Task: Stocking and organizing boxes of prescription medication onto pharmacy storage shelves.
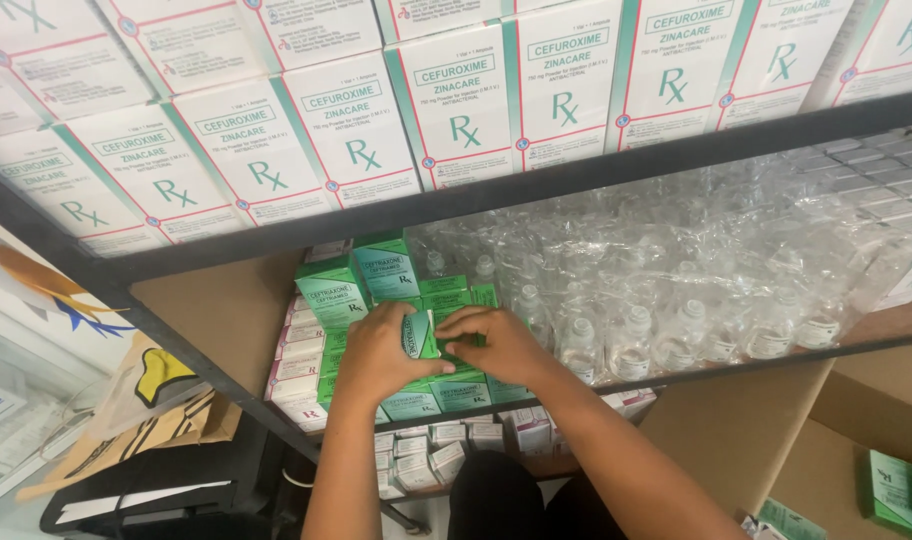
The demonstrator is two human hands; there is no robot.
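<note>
On the dark metal shelf (596,180), left of bagged clear vials (696,320), my left hand (376,350) and right hand (496,340) both grasp a small green-white carton (417,333); I'd slot it squarely among green stacked cartons (376,275).

Single head-worn view, steeply downward, close onto shelving (596,180) before the wearer.

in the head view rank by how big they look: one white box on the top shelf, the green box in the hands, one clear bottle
1. White box, though it sits nearest the camera, so its lead is unsure.
2. Clear bottle.
3. Green box, partly covered by the left hand and right hand; nearly alike with the bottle.
</note>
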